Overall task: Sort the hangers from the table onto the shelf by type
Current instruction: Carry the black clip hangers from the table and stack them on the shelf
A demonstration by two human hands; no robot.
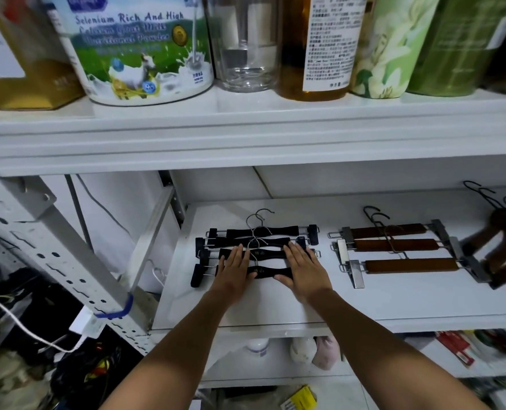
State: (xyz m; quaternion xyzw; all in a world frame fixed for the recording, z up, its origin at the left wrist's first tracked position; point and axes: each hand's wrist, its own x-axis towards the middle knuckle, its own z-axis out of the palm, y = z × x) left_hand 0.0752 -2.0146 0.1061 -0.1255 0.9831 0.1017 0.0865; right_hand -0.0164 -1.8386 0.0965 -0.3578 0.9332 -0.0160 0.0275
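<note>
1. Resting flat on a group of black clip hangers [262,232], both hands lie palm down with fingers straight and close together. Neither hand curls round anything.
2. Left hand [234,269]: it covers the left part of the two nearest black bars, and its fingertips reach the third bar.
3. Right hand [304,269]: it covers the right part of the same bars. The thumb lies along the near edge of the nearest hanger.
4. Black clip hangers: four are counted, lying flat and side by side on the left part of the white middle shelf [275,303]. The bars run left to right. The metal hooks point far and overlap one another.
5. Brown wooden clip hangers [394,245]: three, with metal clips, lie flat to the right of the black group and apart from it. Their hooks also point far.
6. Dark brown hangers [500,244]: these lie at the right edge of the same shelf, close to the right-hand clips of the brown group. They are blurred, so the count and any contact cannot be told.
7. Upper shelf, left to right: a goat milk powder tin [139,48], a clear glass jar [244,42], an amber bottle [314,45] with a white label, a floral canister [391,45] and a green canister [459,42].
8. Left of the middle shelf: a perforated metal upright [53,247], with a white cable [24,327] nearby.
</note>
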